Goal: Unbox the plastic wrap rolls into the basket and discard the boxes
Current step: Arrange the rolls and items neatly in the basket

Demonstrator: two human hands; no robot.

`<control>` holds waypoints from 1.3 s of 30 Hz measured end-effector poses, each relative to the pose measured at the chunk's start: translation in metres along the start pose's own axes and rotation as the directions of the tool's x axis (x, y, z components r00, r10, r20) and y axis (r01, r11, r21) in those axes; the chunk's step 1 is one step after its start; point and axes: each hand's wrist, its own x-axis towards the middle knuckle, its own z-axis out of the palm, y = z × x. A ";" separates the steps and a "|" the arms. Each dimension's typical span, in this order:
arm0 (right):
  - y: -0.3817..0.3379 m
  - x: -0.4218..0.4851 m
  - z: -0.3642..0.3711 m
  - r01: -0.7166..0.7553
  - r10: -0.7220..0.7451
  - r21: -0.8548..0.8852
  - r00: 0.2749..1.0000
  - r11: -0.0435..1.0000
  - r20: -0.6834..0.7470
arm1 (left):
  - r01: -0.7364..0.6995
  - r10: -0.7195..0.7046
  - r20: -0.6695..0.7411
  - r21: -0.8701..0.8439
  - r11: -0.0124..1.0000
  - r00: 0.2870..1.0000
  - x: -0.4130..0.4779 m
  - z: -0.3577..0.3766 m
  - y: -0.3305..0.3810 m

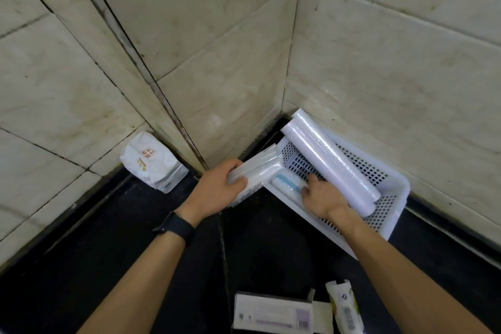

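Gripping a wrapped roll [259, 168] in the left hand [214, 184], long axis toward 2 o'clock, at 9 o'clock of the basket [390, 214]. Clasping a short roll [287, 184] inside with the right hand [324, 198], axis 10-to-4.

Perforated white basket [387, 214] in corner; rolls [330, 163] lying diagonal across it; opened box [273, 314] flat.

White plastic basket [393, 211], rectangular, pierced throughout by a regular grid of small holes. Inside it: long glossy translucent-white plastic wrap rolls [333, 163]; short white roll with pale blue band [287, 183]. At its left rim: clear-wrapped white bundle [257, 171]. Further left: white paper pouch [151, 163], red-brown label, green mark. Under it: black counter [95, 252]. Behind it: cream wall tiles [379, 62], brownish veining, dark grout. Nearer than it: white cardboard box [271, 312], lilac stripe, black barcode.
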 end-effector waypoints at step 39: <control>0.106 -0.111 0.049 -0.076 0.394 0.708 0.869 0.702 -0.298 | -0.370 -0.106 0.582 0.635 0.678 0.806 0.110 0.147 0.065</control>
